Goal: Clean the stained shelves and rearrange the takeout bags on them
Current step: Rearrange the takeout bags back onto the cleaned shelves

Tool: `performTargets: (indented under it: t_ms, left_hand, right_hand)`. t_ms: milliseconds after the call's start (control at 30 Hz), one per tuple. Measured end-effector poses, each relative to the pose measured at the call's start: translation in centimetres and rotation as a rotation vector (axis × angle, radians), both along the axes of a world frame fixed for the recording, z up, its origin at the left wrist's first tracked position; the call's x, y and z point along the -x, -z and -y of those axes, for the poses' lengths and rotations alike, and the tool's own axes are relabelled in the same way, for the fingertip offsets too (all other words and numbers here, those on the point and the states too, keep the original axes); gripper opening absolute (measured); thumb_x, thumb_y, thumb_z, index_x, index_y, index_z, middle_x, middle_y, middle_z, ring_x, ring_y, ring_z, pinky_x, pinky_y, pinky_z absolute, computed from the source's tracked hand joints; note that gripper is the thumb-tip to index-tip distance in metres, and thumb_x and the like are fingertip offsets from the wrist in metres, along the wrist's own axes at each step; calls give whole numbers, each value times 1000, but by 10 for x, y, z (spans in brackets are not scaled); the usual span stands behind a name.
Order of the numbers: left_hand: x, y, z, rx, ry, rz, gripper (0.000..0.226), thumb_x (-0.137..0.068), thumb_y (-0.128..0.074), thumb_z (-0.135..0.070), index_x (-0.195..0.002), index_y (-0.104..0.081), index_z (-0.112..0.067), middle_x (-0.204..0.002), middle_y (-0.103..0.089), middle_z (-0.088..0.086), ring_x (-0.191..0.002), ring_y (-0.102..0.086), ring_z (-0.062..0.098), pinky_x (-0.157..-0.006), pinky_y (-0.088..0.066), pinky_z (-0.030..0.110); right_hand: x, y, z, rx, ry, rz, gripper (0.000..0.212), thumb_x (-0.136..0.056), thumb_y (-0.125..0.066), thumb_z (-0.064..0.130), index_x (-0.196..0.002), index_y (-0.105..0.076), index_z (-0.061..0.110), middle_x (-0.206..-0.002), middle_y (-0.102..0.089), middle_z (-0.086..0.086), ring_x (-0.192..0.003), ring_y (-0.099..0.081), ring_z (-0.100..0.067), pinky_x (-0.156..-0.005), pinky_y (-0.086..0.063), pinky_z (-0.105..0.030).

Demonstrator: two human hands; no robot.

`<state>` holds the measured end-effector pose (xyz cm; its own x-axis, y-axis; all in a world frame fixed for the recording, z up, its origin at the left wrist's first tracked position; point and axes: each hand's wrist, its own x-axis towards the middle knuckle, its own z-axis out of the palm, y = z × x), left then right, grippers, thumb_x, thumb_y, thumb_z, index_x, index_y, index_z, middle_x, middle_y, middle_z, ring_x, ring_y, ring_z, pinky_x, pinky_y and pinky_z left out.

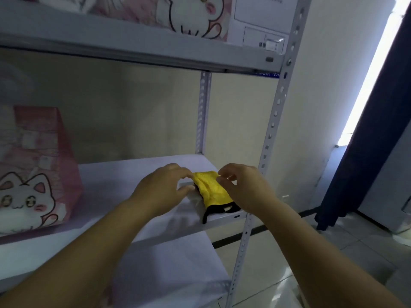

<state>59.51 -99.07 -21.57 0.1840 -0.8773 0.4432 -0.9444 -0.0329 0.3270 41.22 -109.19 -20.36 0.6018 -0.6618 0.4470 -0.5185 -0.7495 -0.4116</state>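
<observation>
To my right: dark curtain (364,130) beside bright window (373,70); tiled floor (333,252) below, w/ black strip (255,232) along wall (322,85).

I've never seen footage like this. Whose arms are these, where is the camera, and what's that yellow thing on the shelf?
There is no machine here: these are a person's two bare arms, and the single picture comes from a wide-angle camera worn on the head, looking forward and down. That is why the arms seem to grow from the bottom edge. In front stands a grey metal rack. On its middle shelf lies a yellow cloth with black trim, near the right front corner. The left hand and right hand each pinch it from their own side. Further left on the same shelf stands a pink takeout bag printed with a cartoon cat; a second cat bag sits on the shelf above.
</observation>
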Motion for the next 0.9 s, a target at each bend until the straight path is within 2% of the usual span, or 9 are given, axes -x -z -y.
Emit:
performTargets:
  t_ms: [133, 333, 467, 600, 667, 800, 900]
  left_hand:
    - [14, -22, -36, 93, -70, 25, 27, -87, -56, -43, -113, -59, -35, -113, -57, -16, -93, -52, 3, -78, -44, 25]
    - [37, -63, -84, 242, -142, 39, 24, -85, -60, -38, -108, -62, -29, -94, -55, -18, -85, -55, 3, -73, -47, 25]
    - [47, -97, -110, 346, -176, 93, 19, -82, -67, -32, -100, -66, -25, -86, -55, -18, -75, -53, -1, -65, -38, 13]
    - [46, -132, -128, 399, -223, 164, 19, -80, -69, -29, -98, -67, -21, -91, -61, -10, -79, -58, 10, -72, -47, 28]
    - [43, -152, -133, 438, -247, 203, 20, -79, -71, -25, -96, -68, -15, -89, -62, -5, -78, -60, 15, -73, -46, 29]
    - [30, -194, -134, 509, -285, 232, 17, -80, -68, -23, -95, -65, -16, -88, -62, -1, -78, -60, 18, -76, -50, 36]
    - [14, -224, -128, 575, -314, 264, 21, -82, -64, -24, -101, -62, -16, -91, -58, -2, -82, -58, 18, -77, -48, 35]
  right_hand:
    - [12, -31, -23, 30, -92, 82, 17, -89, -56, 34, -97, -68, 25, -92, -68, 10, -85, -62, -9, -77, -52, -31]
    - [31, -80, -47, 104, -202, 159, 12, -89, -57, 28, -90, -69, 24, -82, -67, 11, -77, -60, -8, -71, -49, -26]
    - [38, -117, -55, 162, -243, 195, 13, -89, -57, 28, -91, -69, 24, -79, -63, 14, -72, -57, -3, -67, -47, -18]
    - [36, -153, -59, 217, -261, 234, 16, -89, -57, 30, -93, -70, 22, -83, -67, 10, -78, -62, -9, -74, -50, -27]
    - [29, -170, -59, 254, -261, 246, 16, -89, -56, 31, -94, -69, 24, -86, -68, 11, -80, -62, -9, -76, -51, -28]
    - [12, -202, -54, 329, -257, 298, 17, -89, -56, 35, -97, -67, 25, -87, -66, 12, -79, -60, -6, -74, -48, -24]
    - [-4, -224, -46, 404, -240, 344, 21, -90, -56, 32, -106, -64, 21, -96, -66, 7, -82, -59, -7, -74, -43, -21]
